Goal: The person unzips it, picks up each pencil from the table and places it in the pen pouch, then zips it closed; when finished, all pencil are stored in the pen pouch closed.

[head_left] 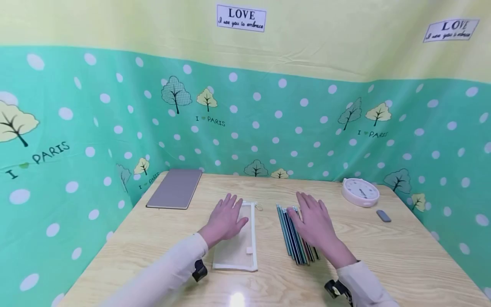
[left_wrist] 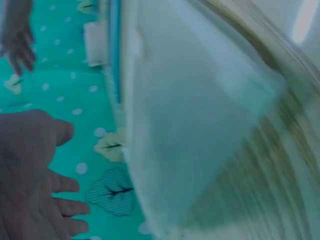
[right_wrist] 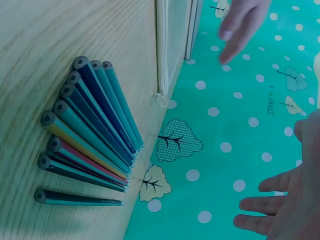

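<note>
My left hand is held over a flat, see-through pouch with white edging, its fingers straight and the thumb spread. Over a bundle of pencils hovers my right hand, also with extended fingers. In the right wrist view the pencils lie side by side on the wood, mostly teal and dark blue, with one yellowish and one red among them. That hand is apart from them. A small ring hangs at the pouch's far corner. Neither hand holds anything.
A grey notebook lies at the back left of the wooden table. At the back right are a round pink clock and a small grey oblong object. A patterned curtain encloses the table's back and sides.
</note>
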The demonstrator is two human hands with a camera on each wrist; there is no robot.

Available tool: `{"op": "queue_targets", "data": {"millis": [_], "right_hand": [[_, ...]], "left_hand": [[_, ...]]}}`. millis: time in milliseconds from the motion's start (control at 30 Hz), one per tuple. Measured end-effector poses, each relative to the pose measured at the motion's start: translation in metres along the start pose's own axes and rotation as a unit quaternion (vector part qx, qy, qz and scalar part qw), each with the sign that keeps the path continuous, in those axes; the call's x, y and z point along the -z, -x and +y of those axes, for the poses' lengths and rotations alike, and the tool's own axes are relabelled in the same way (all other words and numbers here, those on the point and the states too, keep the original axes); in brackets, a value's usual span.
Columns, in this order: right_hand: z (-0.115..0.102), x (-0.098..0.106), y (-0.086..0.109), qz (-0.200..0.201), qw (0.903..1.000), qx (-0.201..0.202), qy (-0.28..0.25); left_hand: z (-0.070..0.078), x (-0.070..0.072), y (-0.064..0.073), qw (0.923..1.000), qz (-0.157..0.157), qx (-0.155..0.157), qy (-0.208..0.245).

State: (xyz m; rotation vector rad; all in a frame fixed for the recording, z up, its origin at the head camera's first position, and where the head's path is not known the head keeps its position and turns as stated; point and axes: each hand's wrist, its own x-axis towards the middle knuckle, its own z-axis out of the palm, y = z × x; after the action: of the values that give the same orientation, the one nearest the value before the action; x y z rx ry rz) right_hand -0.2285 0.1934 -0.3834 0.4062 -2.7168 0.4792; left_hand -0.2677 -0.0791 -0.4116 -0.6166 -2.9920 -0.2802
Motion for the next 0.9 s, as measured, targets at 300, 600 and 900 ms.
{"op": "queue_targets", "data": {"millis": [300, 600, 900], "right_hand": [[-0.001, 0.001, 0.003, 0.016, 0.9997, 0.013, -0.012], [-0.002, 0.002, 0.006, 0.031, 0.9992, -0.001, -0.027], [0.001, -0.001, 0.006, 0.05, 0.9974, 0.015, -0.05]], "left_hand": [[-0.02, -0.025, -0.029, 0.999, -0.042, 0.008, -0.014], [-0.02, -0.032, -0.058, 0.9969, -0.058, -0.021, -0.05], [-0.016, -0.034, -0.073, 0.9938, -0.077, -0.033, -0.073]]}}
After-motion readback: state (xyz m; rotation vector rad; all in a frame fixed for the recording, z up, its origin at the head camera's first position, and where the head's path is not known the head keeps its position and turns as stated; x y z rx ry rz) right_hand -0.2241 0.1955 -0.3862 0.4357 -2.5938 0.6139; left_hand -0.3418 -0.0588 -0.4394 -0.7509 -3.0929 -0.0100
